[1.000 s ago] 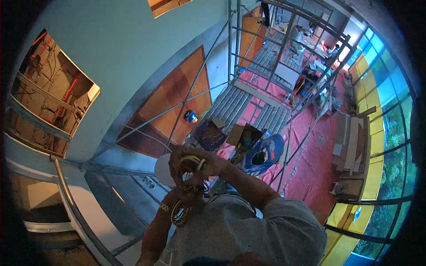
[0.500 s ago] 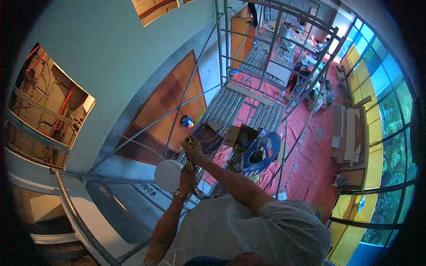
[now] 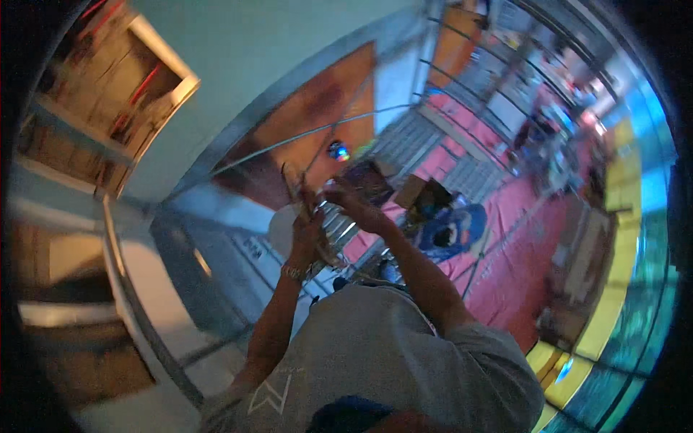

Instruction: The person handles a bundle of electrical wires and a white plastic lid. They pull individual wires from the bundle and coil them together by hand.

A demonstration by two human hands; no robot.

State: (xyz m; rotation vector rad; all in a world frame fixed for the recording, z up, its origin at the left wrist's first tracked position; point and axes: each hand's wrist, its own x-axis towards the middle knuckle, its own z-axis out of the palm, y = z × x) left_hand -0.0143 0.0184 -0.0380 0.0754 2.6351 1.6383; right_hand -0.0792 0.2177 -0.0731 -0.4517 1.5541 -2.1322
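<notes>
My left hand [image 3: 306,234] is closed round a long, thin, tan curved strip [image 3: 294,180] that reaches above and below the fist; blur hides its kind. Beside that hand, partly behind it, is a pale round disc [image 3: 280,229]. I cannot tell whether the hand touches the disc. Just right of the strip, my right hand [image 3: 346,200] has its fingers drawn together, a small pale spot at their tips. What they hold is too smeared to name.
Metal scaffold planks [image 3: 408,141] stretch ahead over a pink floor sheet [image 3: 505,267]. A blue bag [image 3: 453,232] and an open cardboard box [image 3: 426,198] lie right of my hands. A small lit device [image 3: 338,150] is before the brown panel [image 3: 317,108]. Scaffold rails [image 3: 119,252] run left.
The view has swung, so the surroundings sit further right and are blurred. My hands have come apart somewhat, the right now beside the left. The long tan strip shows more clearly.
</notes>
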